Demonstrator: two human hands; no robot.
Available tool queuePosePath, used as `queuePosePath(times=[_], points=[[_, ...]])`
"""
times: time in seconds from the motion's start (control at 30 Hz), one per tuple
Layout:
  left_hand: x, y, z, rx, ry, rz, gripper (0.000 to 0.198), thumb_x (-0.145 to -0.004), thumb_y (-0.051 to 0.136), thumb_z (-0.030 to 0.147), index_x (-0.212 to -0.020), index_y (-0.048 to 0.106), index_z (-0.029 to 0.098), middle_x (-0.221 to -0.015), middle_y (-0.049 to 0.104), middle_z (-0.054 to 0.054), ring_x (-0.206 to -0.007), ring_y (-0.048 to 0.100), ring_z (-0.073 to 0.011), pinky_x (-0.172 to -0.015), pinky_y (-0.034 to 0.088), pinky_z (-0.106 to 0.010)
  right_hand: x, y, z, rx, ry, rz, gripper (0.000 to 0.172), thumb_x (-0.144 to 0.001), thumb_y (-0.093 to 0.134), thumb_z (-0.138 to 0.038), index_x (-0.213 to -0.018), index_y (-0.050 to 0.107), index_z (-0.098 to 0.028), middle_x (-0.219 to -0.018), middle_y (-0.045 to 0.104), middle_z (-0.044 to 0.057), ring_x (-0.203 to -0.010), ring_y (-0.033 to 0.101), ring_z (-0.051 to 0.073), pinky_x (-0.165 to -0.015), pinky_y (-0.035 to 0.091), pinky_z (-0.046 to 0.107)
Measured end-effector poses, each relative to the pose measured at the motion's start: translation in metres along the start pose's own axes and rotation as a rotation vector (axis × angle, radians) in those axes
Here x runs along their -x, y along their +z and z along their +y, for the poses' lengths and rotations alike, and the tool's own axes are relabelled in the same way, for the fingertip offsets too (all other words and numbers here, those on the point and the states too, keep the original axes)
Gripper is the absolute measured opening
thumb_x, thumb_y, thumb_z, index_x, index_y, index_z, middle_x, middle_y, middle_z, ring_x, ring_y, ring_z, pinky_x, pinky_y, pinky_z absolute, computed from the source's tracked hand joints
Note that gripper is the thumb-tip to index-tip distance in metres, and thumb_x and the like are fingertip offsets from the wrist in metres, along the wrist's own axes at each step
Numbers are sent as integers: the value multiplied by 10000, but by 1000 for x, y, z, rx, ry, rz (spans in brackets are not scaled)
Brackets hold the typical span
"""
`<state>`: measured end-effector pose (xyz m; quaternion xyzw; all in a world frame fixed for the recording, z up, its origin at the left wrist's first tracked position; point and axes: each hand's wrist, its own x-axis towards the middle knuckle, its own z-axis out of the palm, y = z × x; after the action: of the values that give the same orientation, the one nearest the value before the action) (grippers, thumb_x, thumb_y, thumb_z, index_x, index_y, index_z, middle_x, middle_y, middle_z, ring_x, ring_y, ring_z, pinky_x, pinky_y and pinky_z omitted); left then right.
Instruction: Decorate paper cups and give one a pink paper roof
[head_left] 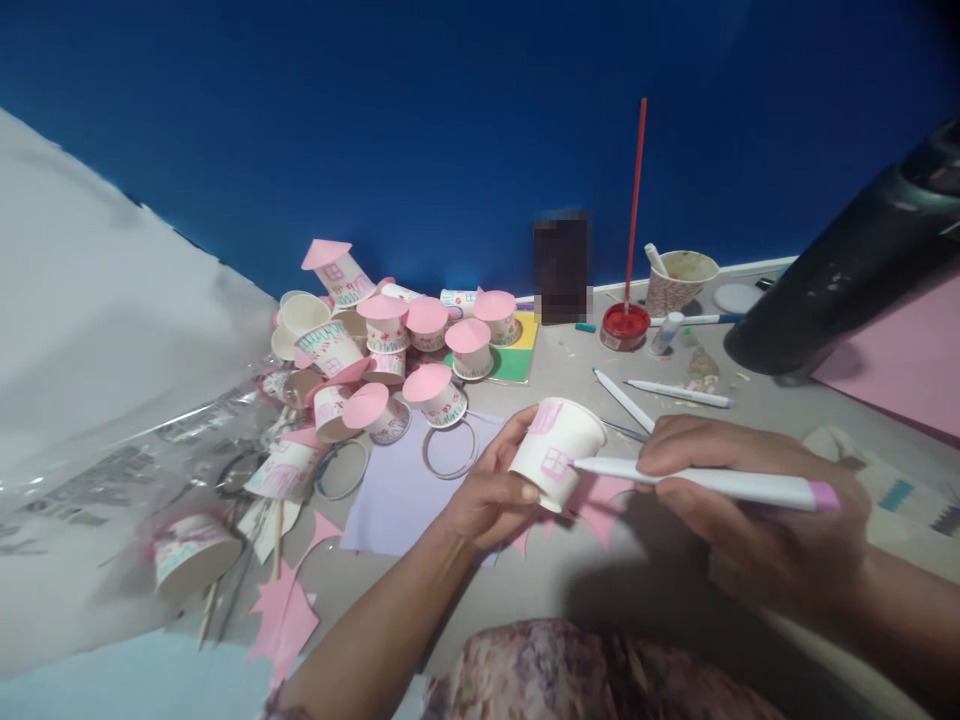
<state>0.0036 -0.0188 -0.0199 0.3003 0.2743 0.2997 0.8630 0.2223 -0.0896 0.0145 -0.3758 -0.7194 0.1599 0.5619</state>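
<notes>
My left hand (491,490) is closed around a white paper cup (541,445), which lies tilted on its side with its base toward my thumb. Pink marker lines on the cup form a small window with panes, and a pink shaded patch sits near the far edge. Between the thumb and fingers of my right hand (720,490) is a white marker (739,486) with a pink end. Its tip meets the cup wall at the right side of the drawn window. Pink paper scraps (600,508) lie on the table beneath the cup.
Several decorated cups with pink paper roofs (427,385) crowd the left. Purple paper (390,505) and a tape ring (450,448) lie nearby. Loose markers (679,393), a red paint pot (624,327) and a paper cup (679,285) stand behind. A dark bottle (840,250) leans at right.
</notes>
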Motion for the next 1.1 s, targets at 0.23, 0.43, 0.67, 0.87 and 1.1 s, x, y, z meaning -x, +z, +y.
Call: queuePosePath(times=[0.23, 0.43, 0.67, 0.87, 1.1], points=[[0, -4, 0, 48, 27, 9, 840, -510, 727, 63, -1334, 631, 194, -1252, 727, -113, -1149, 661, -342, -950, 518, -444, 4, -3, 0, 44, 93, 26, 89, -928, 688, -150, -958, 716, -230, -781, 744, 9, -667, 709, 170, -583, 543, 264], [-3, -21, -6, 281, -88, -140, 555, -807, 704, 433, -1237, 694, 83, -1061, 792, -168, -821, 741, -265, -702, 571, -348, 9, -3, 12, -25, 382, 276, 146, -1002, 642, -292, -1102, 746, -273, -792, 763, 11, -553, 632, 136, -491, 527, 246], [-10, -30, -12, 312, -407, -390, 829, -930, 413, 738, -1301, 667, 41, -1063, 780, -261, -601, 735, -262, -389, 444, -262, 4, -2, 24, 90, 316, -91, 511, -819, 860, -403, -1288, 683, -305, -1125, 781, 56, -900, 754, 225, -776, 638, 312], [-11, -34, -19, 212, -595, -342, 947, -890, 369, 842, -1320, 642, 44, -1026, 772, -217, -541, 708, -234, -345, 393, -231, 4, 4, 25, 42, 242, -401, 1080, -526, 1015, -495, -1481, 537, -331, -1299, 672, 91, -1174, 682, 322, -953, 597, 386], [-4, -14, -12, -14, -17, -106, 773, -875, 563, 780, -1350, 650, 177, -1199, 732, -160, -875, 738, -238, -697, 585, -293, 4, 3, 29, 113, 176, -263, 929, -618, 984, -458, -1427, 546, -328, -1293, 662, 72, -1179, 664, 288, -995, 558, 338]])
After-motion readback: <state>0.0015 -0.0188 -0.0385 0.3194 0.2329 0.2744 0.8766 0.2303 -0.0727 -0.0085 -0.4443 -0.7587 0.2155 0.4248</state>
